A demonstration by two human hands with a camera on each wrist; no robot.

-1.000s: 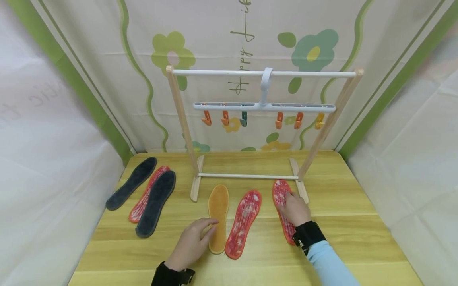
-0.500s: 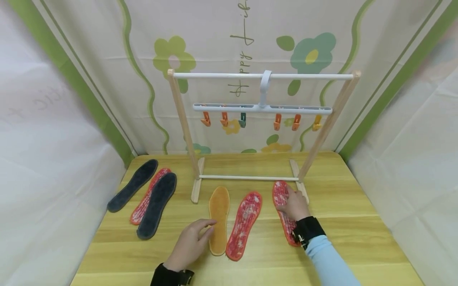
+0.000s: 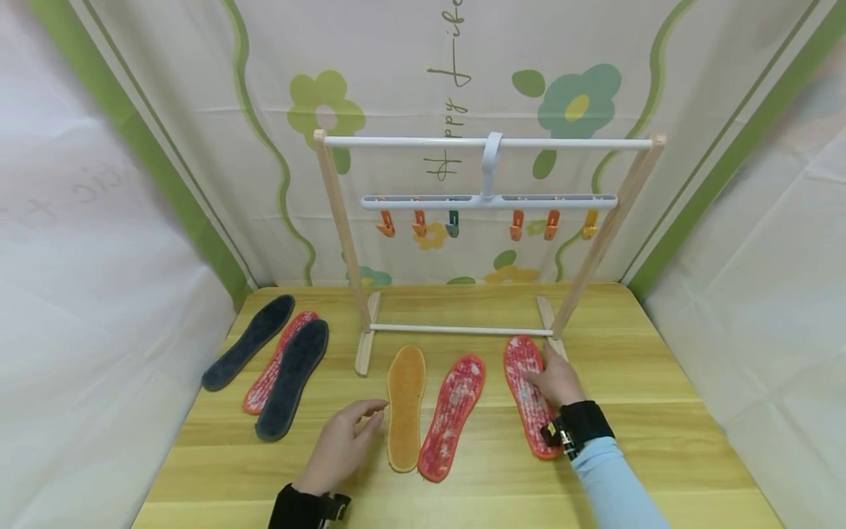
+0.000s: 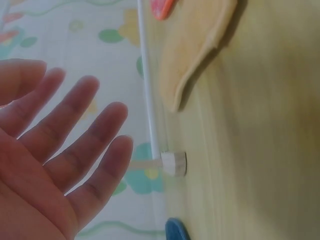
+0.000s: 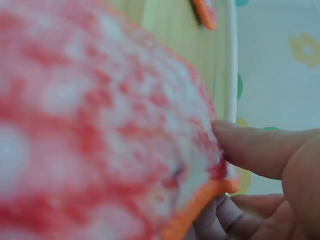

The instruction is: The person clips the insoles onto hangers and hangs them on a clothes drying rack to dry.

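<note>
The right hand (image 3: 554, 382) pinches the edge of the red patterned insole (image 3: 529, 393), thumb on top and fingers (image 5: 215, 220) curled beneath; the insole lies right of centre on the tabletop (image 3: 661, 411), near the drying rack (image 3: 485, 235). The left hand (image 3: 340, 448) hovers, fingers relaxed and holding nothing, just beside the tan insole (image 3: 405, 404) toward the near edge.

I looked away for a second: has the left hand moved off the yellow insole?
Yes. The left hand has slid left off the yellow insole; its fingertips now sit just beside the insole's left edge, fingers spread.
</note>
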